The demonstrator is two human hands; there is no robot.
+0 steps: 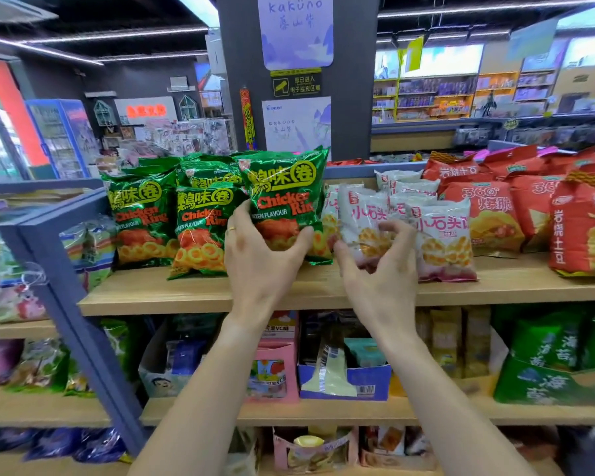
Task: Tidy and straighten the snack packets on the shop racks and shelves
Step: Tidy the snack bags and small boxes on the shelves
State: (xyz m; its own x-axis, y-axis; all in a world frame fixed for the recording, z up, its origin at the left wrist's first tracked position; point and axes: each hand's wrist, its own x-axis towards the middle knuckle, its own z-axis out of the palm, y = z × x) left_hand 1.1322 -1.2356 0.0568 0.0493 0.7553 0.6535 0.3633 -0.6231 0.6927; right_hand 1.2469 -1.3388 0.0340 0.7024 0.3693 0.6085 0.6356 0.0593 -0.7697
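Fingers of left hand [260,255] clamped on green packet [287,204] — right hand [375,266] fingers curled on white pkt [366,218].

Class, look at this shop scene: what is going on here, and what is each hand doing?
A person is tidying snacks on the top wooden shelf. The left hand grips the lower edge of a green Chicken Ring packet, the rightmost of that upright row. The right hand curls round a white snack packet just beside it. Red crisp packets stand further right. Lower shelves hold more boxed and bagged snacks.
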